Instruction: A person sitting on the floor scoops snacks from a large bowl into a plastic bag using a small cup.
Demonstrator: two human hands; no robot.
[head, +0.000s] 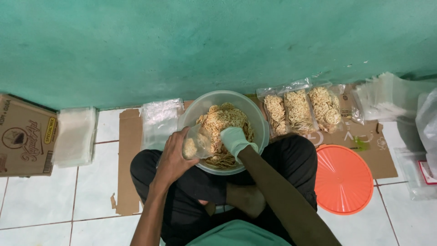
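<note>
A small clear plastic bag (196,145), partly filled with crackers, is gripped by the bare left hand (175,157) over the clear bowl (259,119) of crackers (221,119) in the lap, where the gloved right hand (235,139) closes on crackers.

Left hand (172,159) holds a clear bag (196,145) over the bowl (259,123); gloved right hand (234,139) scoops crackers (223,119).

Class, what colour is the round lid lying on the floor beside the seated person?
Orange: the round lid shows best in the head view.
</note>
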